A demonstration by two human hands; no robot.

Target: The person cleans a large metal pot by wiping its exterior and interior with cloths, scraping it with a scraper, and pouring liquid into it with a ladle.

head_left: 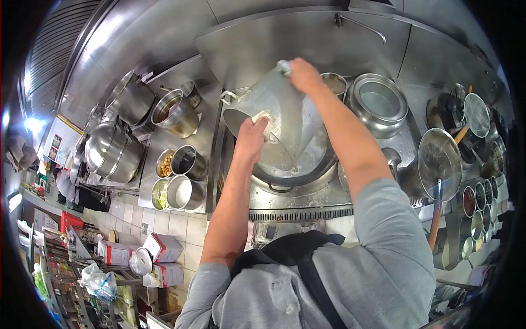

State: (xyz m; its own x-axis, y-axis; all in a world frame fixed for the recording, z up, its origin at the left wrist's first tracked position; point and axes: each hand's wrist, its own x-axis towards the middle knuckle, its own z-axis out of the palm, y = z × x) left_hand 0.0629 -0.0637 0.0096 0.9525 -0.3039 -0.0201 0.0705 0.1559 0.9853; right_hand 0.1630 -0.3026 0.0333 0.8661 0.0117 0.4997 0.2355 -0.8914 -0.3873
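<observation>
Over a large round wok (323, 164) on the metal stove, a big grey metal vessel (274, 98) is held tilted. My left hand (252, 137) grips a pale cloth (262, 116) at the vessel's near left edge. At the vessel's upper right, my right hand (304, 75) is closed by a greyish-white bundle (284, 68), blurred by motion; it looks like a cloth. Whitish liquid or wet metal shows beneath the vessel; I cannot tell which.
A lidded-looking round pot (378, 104) stands right of the wok. Several pots and a steel bowl (175, 112) are at left, with small containers (183, 192) nearer. A strainer (440, 164) hangs at right. A faucet (361, 26) juts from the back wall.
</observation>
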